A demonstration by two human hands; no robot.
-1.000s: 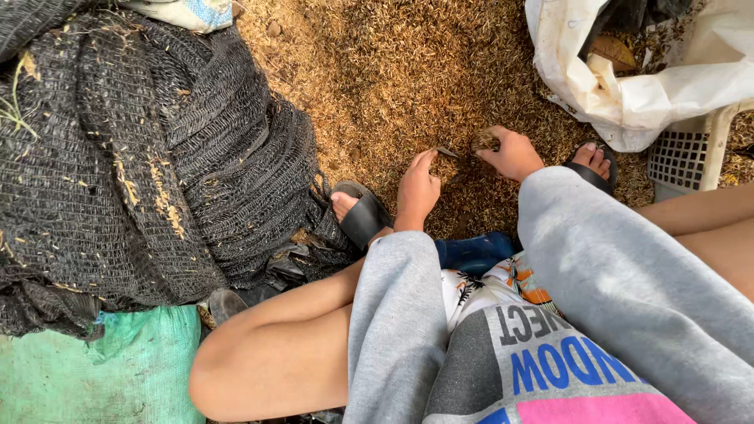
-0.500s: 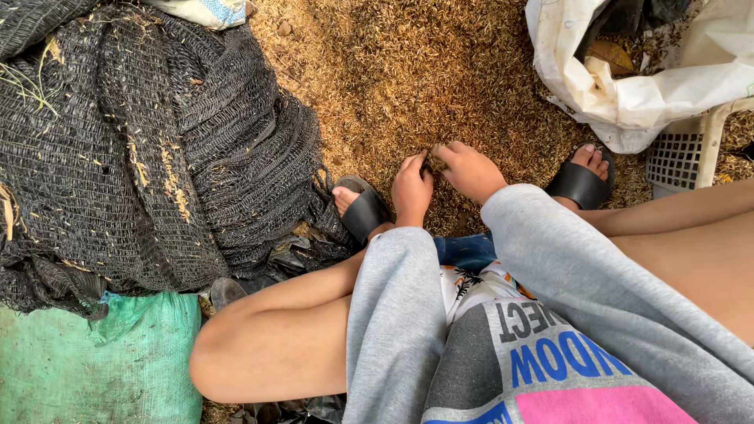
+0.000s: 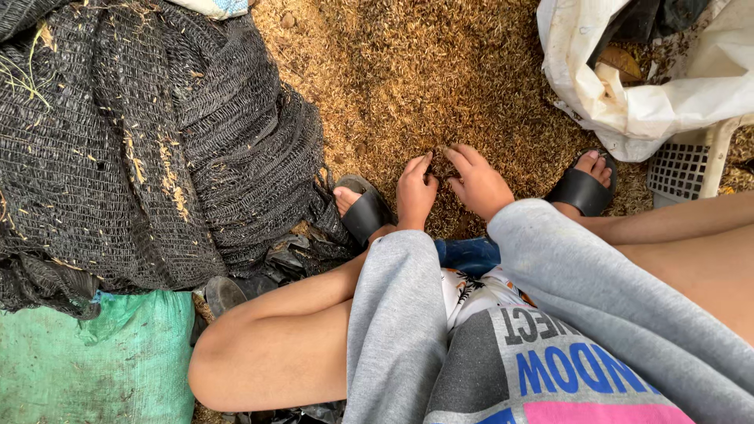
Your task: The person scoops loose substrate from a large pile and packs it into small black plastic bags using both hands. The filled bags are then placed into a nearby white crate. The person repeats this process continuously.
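I sit low over a ground covered in brown husk-like litter (image 3: 408,71). My left hand (image 3: 415,192) and my right hand (image 3: 477,182) are close together between my feet, fingertips meeting on a small dark clump of litter (image 3: 440,163) on the ground. Both hands pinch at it; grey sleeves cover my forearms. My feet wear black slide sandals, one to the left of the hands (image 3: 363,210) and one to the right (image 3: 583,188).
A large heap of black mesh netting (image 3: 141,133) fills the left side. Below it lies a green sack (image 3: 94,361). At the top right is a white plastic sack (image 3: 644,86) with dark contents, beside a pale slotted plastic crate (image 3: 683,169).
My right hand has moved left from near the right sandal to meet my left hand. Both now close on the same spot of litter.
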